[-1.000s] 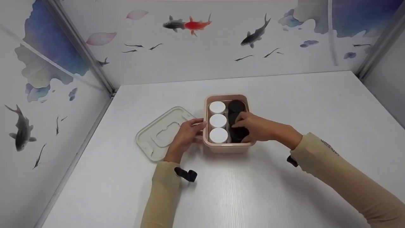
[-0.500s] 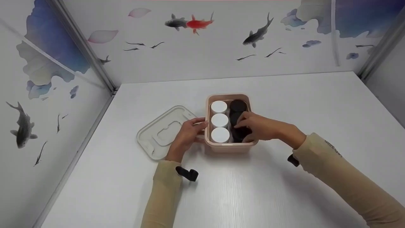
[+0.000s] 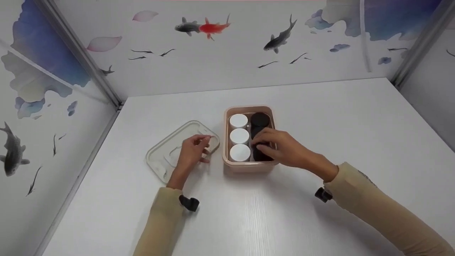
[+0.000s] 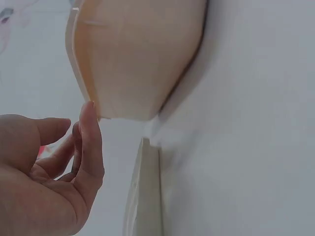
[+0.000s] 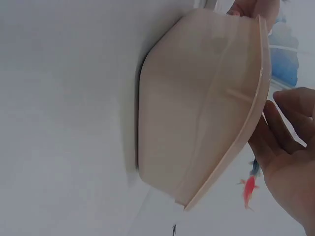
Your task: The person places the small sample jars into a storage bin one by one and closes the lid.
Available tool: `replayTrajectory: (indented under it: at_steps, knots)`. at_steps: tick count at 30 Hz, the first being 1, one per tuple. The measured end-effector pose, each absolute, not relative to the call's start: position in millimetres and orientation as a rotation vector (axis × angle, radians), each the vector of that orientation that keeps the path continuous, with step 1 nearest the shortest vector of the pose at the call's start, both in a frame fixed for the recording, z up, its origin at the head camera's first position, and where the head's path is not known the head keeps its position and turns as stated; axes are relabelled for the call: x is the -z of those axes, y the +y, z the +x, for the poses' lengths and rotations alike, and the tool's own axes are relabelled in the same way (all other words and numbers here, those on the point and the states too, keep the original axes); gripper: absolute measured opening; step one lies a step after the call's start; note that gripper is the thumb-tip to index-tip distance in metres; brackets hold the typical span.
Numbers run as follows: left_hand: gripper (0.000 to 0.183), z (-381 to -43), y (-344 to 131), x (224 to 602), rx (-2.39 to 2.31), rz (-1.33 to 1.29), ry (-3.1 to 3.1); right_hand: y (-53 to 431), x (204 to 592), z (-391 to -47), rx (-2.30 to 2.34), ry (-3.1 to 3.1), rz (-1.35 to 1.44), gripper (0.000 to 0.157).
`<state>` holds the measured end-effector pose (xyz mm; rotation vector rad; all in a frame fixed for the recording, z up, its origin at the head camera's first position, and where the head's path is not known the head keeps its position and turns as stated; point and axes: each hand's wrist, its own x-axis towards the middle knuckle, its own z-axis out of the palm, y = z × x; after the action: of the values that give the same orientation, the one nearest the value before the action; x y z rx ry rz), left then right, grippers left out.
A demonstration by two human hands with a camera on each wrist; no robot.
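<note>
A pink plastic storage box [image 3: 250, 167] holds two rows of jars: white-capped jars [image 3: 239, 136] on the left and black-capped jars [image 3: 260, 119] on the right. My right hand [image 3: 286, 146] hovers over the nearer black caps with bent, relaxed fingers and partly hides them. In the right wrist view its thumb and fingers are apart, near the box rim [image 5: 256, 105]. My left hand [image 3: 191, 153] is off the box's left side, above a translucent lid [image 3: 158, 156], fingers loosely curled around nothing. The left wrist view shows its fingertips overlapping the box edge.
The lid lies flat and angled on the white table [image 3: 320, 227], just left of the box. A wall with painted fish [image 3: 280, 39] rises behind the table, and another panel [image 3: 32, 142] stands at the left. Black wrist cameras [image 3: 189, 202] are worn at both sleeves.
My left hand has let go of the box's left side and moved left over the lid. The right hand's thumb and fingers have eased up from the near black cap. The view has shifted slightly.
</note>
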<state>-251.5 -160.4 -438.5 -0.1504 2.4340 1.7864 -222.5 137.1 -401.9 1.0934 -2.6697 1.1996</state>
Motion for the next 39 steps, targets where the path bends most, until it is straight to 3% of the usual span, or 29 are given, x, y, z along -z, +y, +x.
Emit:
replayTrajectory:
  at_steps: [7, 15, 20, 28, 32, 39]
  knots:
    - [0.029, -248, -218, 433, -1.441, -0.149, 2.89, 108, 400, -188, -1.552, -2.485, 1.164, 0.03]
    - [0.037, -248, -273, 436, -1.015, -0.268, 3.114, 67, 414, -157, -2.034, -2.534, 1.155, 0.046]
    - [0.049, -247, -291, 435, -0.877, -0.304, 3.01, 32, 434, -152, -2.499, -2.477, 0.916, 0.055]
    - [0.057, -250, -305, 436, -0.946, -0.367, 2.757, -20, 454, -169, -3.068, -2.188, 0.206, 0.073]
    - [0.059, -246, -312, 433, -1.087, -0.397, 2.619, -32, 459, -177, -3.146, -2.117, 0.038, 0.072]
    - [0.058, -240, -317, 434, -1.299, -0.421, 2.48, -38, 470, -182, -3.161, -2.067, -0.022, 0.065]
